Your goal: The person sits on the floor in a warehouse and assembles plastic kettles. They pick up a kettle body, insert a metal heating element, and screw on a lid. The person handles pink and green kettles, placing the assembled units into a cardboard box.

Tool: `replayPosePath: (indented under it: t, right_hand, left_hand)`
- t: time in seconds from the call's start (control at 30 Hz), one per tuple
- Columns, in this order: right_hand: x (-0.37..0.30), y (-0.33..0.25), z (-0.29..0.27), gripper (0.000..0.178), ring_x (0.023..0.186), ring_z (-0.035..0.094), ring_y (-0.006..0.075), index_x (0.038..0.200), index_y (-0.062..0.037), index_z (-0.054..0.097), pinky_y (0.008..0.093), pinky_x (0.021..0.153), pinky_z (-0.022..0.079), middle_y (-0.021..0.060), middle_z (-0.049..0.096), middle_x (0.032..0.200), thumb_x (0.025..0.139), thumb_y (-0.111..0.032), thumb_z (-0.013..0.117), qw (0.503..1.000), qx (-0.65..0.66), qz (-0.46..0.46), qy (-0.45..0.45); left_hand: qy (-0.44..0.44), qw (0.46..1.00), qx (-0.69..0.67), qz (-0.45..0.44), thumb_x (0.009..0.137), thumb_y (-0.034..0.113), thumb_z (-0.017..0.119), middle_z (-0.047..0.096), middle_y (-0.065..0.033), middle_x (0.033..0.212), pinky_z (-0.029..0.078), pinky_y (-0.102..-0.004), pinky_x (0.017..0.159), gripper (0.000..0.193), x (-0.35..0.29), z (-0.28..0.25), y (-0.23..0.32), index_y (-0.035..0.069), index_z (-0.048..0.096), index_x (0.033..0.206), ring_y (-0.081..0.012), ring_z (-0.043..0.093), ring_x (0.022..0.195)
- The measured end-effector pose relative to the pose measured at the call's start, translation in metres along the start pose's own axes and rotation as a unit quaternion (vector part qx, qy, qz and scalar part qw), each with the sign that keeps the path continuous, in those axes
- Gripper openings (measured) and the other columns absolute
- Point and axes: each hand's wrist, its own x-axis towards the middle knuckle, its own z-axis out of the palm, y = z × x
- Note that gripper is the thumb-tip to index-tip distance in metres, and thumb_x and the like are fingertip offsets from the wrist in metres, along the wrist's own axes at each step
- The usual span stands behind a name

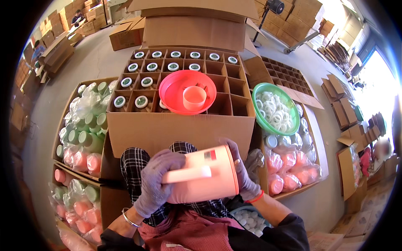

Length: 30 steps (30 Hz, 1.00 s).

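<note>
A pink plastic jug (217, 182) lies on its side above my lap, its wide end turned to the right. My left hand (157, 180), in a grey glove, is closed round the jug by its handle (180, 175). At the wide end my right hand (245, 175), gloved too, grips the rim with its fingers behind and its thumb in front. Just beyond the jug stands a divided carton (180, 129) with several white-lidded pieces in its cells. A pink basin (167, 90) with a small pink cup (194, 98) in it rests on the dividers.
At the right, a green basket (256, 113) holds white rings. Cartons of bagged pink and green pieces (88, 161) flank me on both sides. A tub of white round pieces (251, 219) sits by my right leg. Another divided carton (289, 75) and a fan (274, 6) stand farther off.
</note>
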Motion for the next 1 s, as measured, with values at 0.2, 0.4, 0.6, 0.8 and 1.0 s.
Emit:
replayPosePath:
  t: [0.2, 0.4, 0.6, 0.8, 1.0]
  right_hand:
    - [-0.001, -0.027, -0.007, 0.122, 0.147, 0.021, 0.0324, 0.155, -0.0055, 0.021, 0.0491, 0.119, 0.02, 0.0208, 0.019, 0.159, 0.072, -0.09, 0.05, 0.933, -0.324, -0.114, -0.107]
    - [0.029, -0.07, 0.009, 0.124, 0.143, 0.02, 0.0531, 0.151, -0.0021, 0.034, 0.0637, 0.113, 0.016, 0.0333, 0.02, 0.155, 0.067, -0.09, 0.055, 0.783, -0.446, -0.26, -0.347]
    - [0.018, -0.062, 0.028, 0.115, 0.14, 0.028, 0.0528, 0.148, 0.0002, 0.039, 0.0602, 0.113, 0.022, 0.0327, 0.027, 0.153, 0.07, -0.082, 0.062, 0.838, -0.419, -0.228, -0.267]
    - [0.071, -0.059, 0.0, 0.073, 0.135, 0.047, 0.0336, 0.138, -0.0004, 0.053, 0.0438, 0.112, 0.036, 0.0214, 0.05, 0.141, 0.081, -0.042, 0.073, 0.871, -0.375, -0.134, -0.289]
    - [0.224, 0.0, -0.043, 0.041, 0.095, 0.068, 0.0356, 0.122, -0.0063, 0.059, 0.044, 0.085, 0.054, 0.0202, 0.066, 0.109, 0.086, -0.025, 0.066, 0.669, -0.734, -0.098, 0.06]
  left_hand:
    - [-0.025, 0.918, -0.233, -0.321, 0.092, 0.02, 0.066, 0.074, -0.0093, 0.103, 0.056, -0.0298, 0.082, 0.027, -0.01, -0.01, -0.009, -0.003, 0.069, 0.105, -0.0164, 0.071, 0.092]
    - [-0.129, 0.899, -0.299, -0.293, 0.1, 0.022, 0.057, 0.07, -0.0041, 0.094, 0.053, -0.0254, 0.073, 0.029, -0.017, -0.02, -0.015, -0.002, 0.069, 0.107, -0.0099, 0.066, 0.083]
    - [-0.026, 0.875, -0.309, -0.371, 0.102, 0.027, 0.055, 0.072, -0.0045, 0.09, 0.052, -0.0235, 0.07, 0.035, -0.027, -0.011, -0.01, -0.004, 0.071, 0.102, -0.0087, 0.065, 0.079]
    - [0.06, 0.868, -0.294, -0.395, 0.097, 0.018, 0.063, 0.073, -0.0075, 0.096, 0.055, -0.0266, 0.076, 0.028, -0.041, -0.032, -0.014, -0.006, 0.069, 0.108, -0.0123, 0.068, 0.086]
    - [0.233, 0.923, -0.038, -0.304, 0.092, 0.02, 0.065, 0.072, -0.0072, 0.094, 0.053, -0.0293, 0.078, 0.031, -0.06, -0.103, -0.036, -0.007, 0.069, 0.104, -0.0138, 0.065, 0.087]
